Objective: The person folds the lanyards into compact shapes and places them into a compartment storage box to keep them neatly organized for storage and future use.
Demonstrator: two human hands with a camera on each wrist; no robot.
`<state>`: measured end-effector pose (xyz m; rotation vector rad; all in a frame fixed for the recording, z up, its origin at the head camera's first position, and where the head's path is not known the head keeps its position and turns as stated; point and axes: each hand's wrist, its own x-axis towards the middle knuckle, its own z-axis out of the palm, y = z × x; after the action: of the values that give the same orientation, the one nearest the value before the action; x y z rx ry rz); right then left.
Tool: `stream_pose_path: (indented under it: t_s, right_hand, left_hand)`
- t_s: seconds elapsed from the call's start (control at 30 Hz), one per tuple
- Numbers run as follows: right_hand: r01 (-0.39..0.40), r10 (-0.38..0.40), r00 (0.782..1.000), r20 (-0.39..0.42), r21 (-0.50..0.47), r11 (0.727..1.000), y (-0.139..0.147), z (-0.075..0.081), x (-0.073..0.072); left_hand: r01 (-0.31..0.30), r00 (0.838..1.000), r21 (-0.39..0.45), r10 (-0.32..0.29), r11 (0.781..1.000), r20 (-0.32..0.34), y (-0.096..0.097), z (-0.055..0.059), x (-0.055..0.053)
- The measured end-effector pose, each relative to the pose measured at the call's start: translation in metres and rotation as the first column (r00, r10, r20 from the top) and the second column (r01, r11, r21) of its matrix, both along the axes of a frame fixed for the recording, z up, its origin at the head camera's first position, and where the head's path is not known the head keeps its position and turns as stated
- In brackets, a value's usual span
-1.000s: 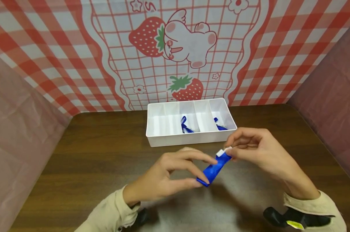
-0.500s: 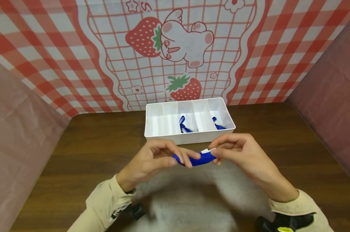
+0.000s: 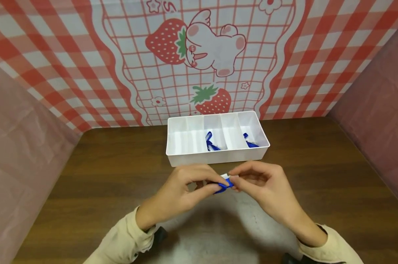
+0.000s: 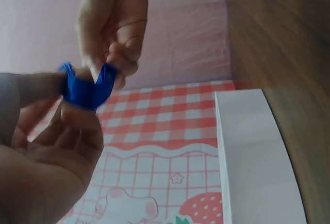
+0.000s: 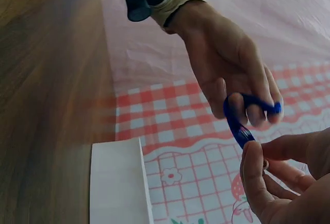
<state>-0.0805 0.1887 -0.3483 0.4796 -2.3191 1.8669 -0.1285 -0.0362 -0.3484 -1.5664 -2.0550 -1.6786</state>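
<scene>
A short blue fabric strap point(image 3: 230, 182) with a small white piece at its upper side is held between both hands in front of the tray. My left hand point(image 3: 185, 189) pinches its left part, where the strap folds over. The thumb and forefinger of my right hand point(image 3: 268, 187) pinch its right end. From the right wrist, the blue strap point(image 5: 236, 123) bends round the left fingers, and a pale print shows on it. In the left wrist view the strap point(image 4: 85, 94) curves upward at both sides; the view is blurred. Fingers hide much of it.
Behind the hands stands a white divided tray point(image 3: 215, 158) against the checked backdrop. Blue straps point(image 3: 213, 147) lie in its middle compartment, and another blue piece point(image 3: 251, 145) lies in the rightmost one. Pink cloth point(image 3: 373, 80) borders the wooden table point(image 3: 96, 176).
Both hands have moved left and closer together. The strap, stretched out slantwise at first, turned level and is now folded up between the fingers. The tray's contents look unchanged.
</scene>
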Motion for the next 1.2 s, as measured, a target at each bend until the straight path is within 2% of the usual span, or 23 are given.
stream_pose_path:
  t_s: [0.1, 0.27, 0.37, 0.5, 0.63, 0.77, 0.9, 0.97, 1.0, 1.1, 1.2]
  right_hand:
    - [0.002, -0.002, 0.999, -0.048, -0.007, 1.000, -0.004, -0.001, 0.004]
    - [0.004, -0.004, 0.993, -0.115, 0.005, 1.000, -0.009, -0.002, 0.008]
    - [0.000, 0.002, 0.992, -0.124, 0.011, 1.000, -0.010, -0.003, 0.009]
    - [-0.024, 0.026, 0.991, -0.129, 0.017, 1.000, -0.011, -0.003, 0.011]
    - [-0.049, 0.051, 0.986, -0.156, 0.019, 0.999, -0.013, -0.003, 0.012]
    - [-0.027, 0.030, 0.984, -0.178, 0.019, 0.999, -0.013, -0.002, 0.012]
    - [-0.009, 0.004, 0.988, -0.153, -0.027, 1.000, -0.010, 0.001, 0.012]
    - [-0.002, -0.006, 0.992, -0.126, -0.058, 0.998, -0.008, 0.004, 0.012]
    - [0.003, -0.011, 0.993, -0.118, -0.070, 0.998, -0.007, 0.005, 0.012]
    - [0.009, -0.018, 0.995, -0.096, -0.091, 0.996, -0.004, 0.007, 0.013]
    - [0.003, -0.011, 0.996, -0.089, -0.086, 0.996, -0.002, 0.008, 0.012]
  left_hand:
    - [-0.089, 0.995, -0.021, 0.088, 0.996, -0.035, 0.005, -0.002, 0.005]
    - [-0.208, 0.978, -0.066, 0.207, 0.976, -0.025, 0.010, -0.004, 0.013]
    - [-0.237, 0.972, -0.078, 0.236, 0.968, -0.018, 0.011, -0.005, 0.016]
    - [-0.262, 0.965, -0.077, 0.259, 0.962, -0.047, 0.012, -0.005, 0.018]
    - [-0.292, 0.953, -0.060, 0.285, 0.955, -0.102, 0.013, -0.005, 0.018]
    - [-0.320, 0.934, -0.011, 0.313, 0.947, -0.172, 0.013, -0.003, 0.019]
    - [-0.333, 0.919, 0.022, 0.330, 0.943, -0.213, 0.010, 0.000, 0.018]
    - [-0.333, 0.923, -0.002, 0.326, 0.943, -0.203, 0.008, 0.002, 0.017]
    - [-0.325, 0.931, -0.023, 0.315, 0.946, -0.185, 0.007, 0.003, 0.016]
    - [-0.281, 0.958, -0.099, 0.273, 0.955, -0.087, 0.004, 0.006, 0.016]
    - [-0.238, 0.971, -0.147, 0.239, 0.960, -0.007, 0.002, 0.007, 0.015]
